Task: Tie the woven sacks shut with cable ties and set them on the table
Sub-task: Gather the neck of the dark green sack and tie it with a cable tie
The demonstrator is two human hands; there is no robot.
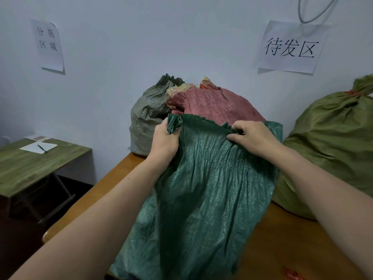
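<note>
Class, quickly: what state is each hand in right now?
Left hand: closed, gripping the gathered mouth of the dark green sack.
Right hand: closed, pinching the same sack's top edge.

Dark green sack (201, 188), red sack (214, 104), olive sack (333, 138) (orange tie (352, 93)), grey-green sack (145, 118).

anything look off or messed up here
Nothing looks spilled or torn. One small oddity: the paper sign at far left has its top right corner curling away. The dark green sack, gripped by left hand and right hand, is untied.
</note>
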